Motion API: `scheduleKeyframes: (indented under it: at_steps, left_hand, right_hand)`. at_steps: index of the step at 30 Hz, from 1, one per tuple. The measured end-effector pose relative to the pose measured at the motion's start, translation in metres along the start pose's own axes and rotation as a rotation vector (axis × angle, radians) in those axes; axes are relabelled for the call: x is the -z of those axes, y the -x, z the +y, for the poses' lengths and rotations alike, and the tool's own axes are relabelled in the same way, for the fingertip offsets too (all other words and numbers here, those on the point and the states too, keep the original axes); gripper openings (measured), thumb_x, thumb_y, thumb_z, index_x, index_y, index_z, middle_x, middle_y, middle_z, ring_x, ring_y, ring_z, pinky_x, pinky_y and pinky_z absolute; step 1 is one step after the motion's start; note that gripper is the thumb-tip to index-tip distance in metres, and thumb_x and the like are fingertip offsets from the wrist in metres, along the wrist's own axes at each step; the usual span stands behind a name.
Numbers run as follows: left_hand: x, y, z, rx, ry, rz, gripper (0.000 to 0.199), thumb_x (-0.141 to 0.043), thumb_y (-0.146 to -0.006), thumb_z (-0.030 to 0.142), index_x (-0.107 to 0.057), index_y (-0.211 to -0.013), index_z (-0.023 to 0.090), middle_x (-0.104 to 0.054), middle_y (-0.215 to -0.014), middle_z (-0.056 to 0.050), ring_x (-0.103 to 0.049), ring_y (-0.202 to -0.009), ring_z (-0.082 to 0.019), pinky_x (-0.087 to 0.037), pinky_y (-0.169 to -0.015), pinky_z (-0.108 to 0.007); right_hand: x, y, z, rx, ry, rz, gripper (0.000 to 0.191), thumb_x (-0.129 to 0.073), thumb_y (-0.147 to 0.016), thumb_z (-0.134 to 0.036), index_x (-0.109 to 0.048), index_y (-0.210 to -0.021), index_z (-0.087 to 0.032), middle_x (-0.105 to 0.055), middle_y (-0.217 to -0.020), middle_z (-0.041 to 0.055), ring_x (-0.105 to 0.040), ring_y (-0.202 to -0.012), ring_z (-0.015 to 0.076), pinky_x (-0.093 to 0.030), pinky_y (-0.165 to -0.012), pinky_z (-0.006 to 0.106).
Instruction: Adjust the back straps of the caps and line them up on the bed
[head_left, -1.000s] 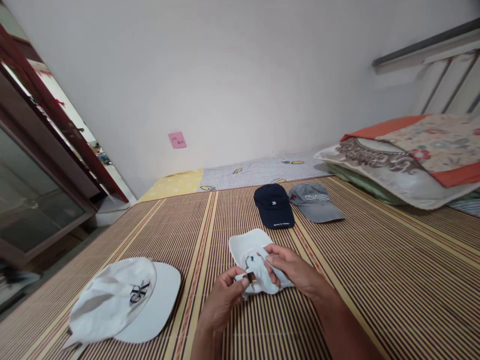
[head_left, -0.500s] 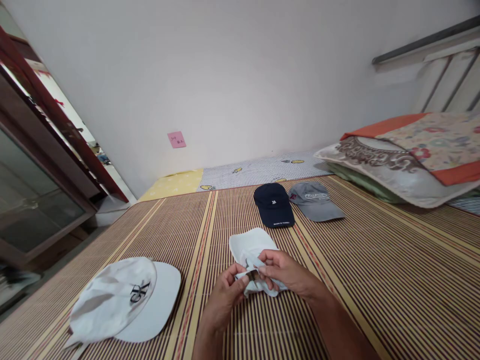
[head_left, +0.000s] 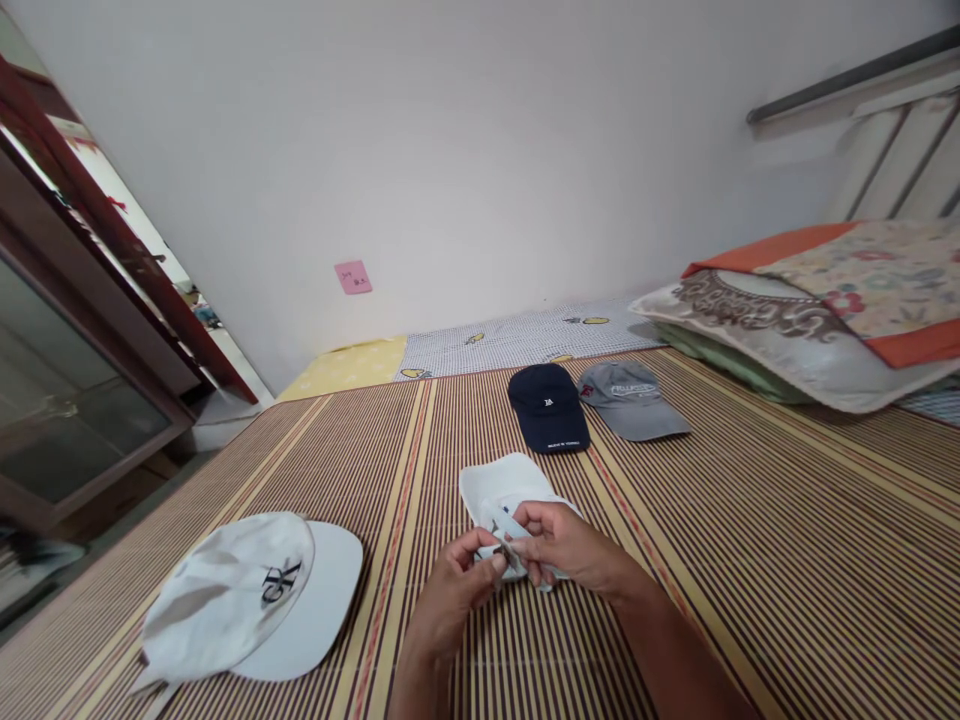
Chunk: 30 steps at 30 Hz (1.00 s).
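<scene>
A pale white cap (head_left: pixel 501 478) lies on the striped mat in front of me, its brim pointing away. My left hand (head_left: pixel 466 578) pinches the cap's back strap near a small metal-looking buckle (head_left: pixel 500 552). The fingers of my right hand (head_left: pixel 559 540) are closed on the strap (head_left: pixel 504 520) from the other side, a light band rising between them. Both hands hide much of the cap's crown and part of the buckle.
A white cap with black letters (head_left: pixel 225 600) lies at the left on the bamboo mat (head_left: pixel 360 470). Beyond my hands sit a navy cap (head_left: pixel 544 400) and a grey cap (head_left: pixel 630 395). Pillows (head_left: pixel 817 350) are piled at the right. A wall (head_left: pixel 487 150) stands behind.
My hands have drawn closer together at the strap. The buckle has turned and shows less between my fingers. The other caps stay where they were.
</scene>
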<state>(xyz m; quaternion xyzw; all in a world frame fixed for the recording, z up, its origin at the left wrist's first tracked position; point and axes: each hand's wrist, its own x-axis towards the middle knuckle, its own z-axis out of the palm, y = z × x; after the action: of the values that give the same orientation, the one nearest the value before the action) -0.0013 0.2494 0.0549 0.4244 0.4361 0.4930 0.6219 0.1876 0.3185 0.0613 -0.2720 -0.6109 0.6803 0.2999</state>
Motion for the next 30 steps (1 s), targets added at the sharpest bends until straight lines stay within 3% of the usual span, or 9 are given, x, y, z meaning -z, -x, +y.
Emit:
scheduleKeyframes:
  at_steps: [8, 15, 19, 23, 26, 30]
  left_hand:
    - [0.004, 0.004, 0.004, -0.028, 0.011, -0.085, 0.041, -0.082, -0.077, 0.055, -0.07, -0.084, 0.017, -0.053, -0.069, 0.002, -0.029, -0.058, -0.009, -0.015, -0.053, -0.026]
    - [0.007, 0.001, -0.003, -0.042, -0.005, -0.114, 0.035, -0.08, -0.082, 0.048, -0.063, -0.085, 0.018, -0.06, -0.078, 0.0, -0.033, -0.059, -0.008, -0.019, -0.056, -0.025]
    - [0.001, -0.001, -0.001, -0.054, -0.002, -0.096, 0.037, -0.081, -0.082, 0.049, -0.059, -0.083, 0.019, -0.056, -0.072, 0.003, -0.029, -0.055, -0.007, -0.016, -0.054, -0.026]
    - [-0.004, -0.001, 0.001, -0.042, 0.025, -0.047, 0.041, -0.085, -0.077, 0.05, -0.059, -0.084, 0.019, -0.061, -0.079, 0.001, -0.039, -0.06, -0.009, -0.023, -0.057, -0.024]
    - [-0.002, -0.002, -0.001, -0.052, 0.029, -0.042, 0.043, -0.087, -0.075, 0.051, -0.061, -0.084, 0.018, -0.062, -0.081, 0.0, -0.038, -0.06, -0.008, -0.022, -0.057, -0.024]
    - [0.004, -0.003, -0.003, -0.07, 0.01, -0.068, 0.043, -0.085, -0.076, 0.053, -0.06, -0.082, 0.018, -0.054, -0.071, 0.003, -0.031, -0.056, -0.007, -0.017, -0.054, -0.025]
  right_hand:
    - [0.01, 0.01, -0.013, 0.038, -0.073, -0.011, 0.042, -0.069, -0.086, -0.059, -0.063, -0.096, -0.018, -0.068, -0.076, -0.0014, -0.063, -0.048, 0.0104, -0.04, -0.044, 0.021]
    - [0.005, 0.008, -0.011, 0.025, 0.038, -0.071, 0.041, -0.068, -0.087, -0.058, -0.062, -0.078, -0.019, -0.057, -0.05, -0.0061, -0.048, -0.04, 0.0079, -0.035, -0.045, 0.022]
    - [0.0, 0.005, -0.007, 0.013, 0.041, -0.054, 0.03, -0.073, -0.084, -0.046, -0.057, -0.078, -0.02, -0.059, -0.052, -0.0063, -0.05, -0.041, 0.0075, -0.035, -0.043, 0.02]
    - [-0.003, 0.003, -0.003, 0.014, 0.0, -0.052, 0.022, -0.074, -0.08, -0.035, -0.058, -0.082, -0.019, -0.06, -0.056, -0.0074, -0.053, -0.042, 0.0068, -0.036, -0.041, 0.018]
    - [-0.004, 0.002, -0.003, 0.009, -0.006, -0.044, 0.025, -0.076, -0.078, -0.036, -0.057, -0.082, -0.02, -0.058, -0.056, -0.0085, -0.053, -0.041, 0.0065, -0.035, -0.04, 0.018]
    - [-0.004, 0.004, -0.008, 0.014, -0.029, -0.008, 0.034, -0.073, -0.083, -0.049, -0.056, -0.088, -0.02, -0.067, -0.066, -0.0042, -0.059, -0.041, 0.0089, -0.037, -0.039, 0.019]
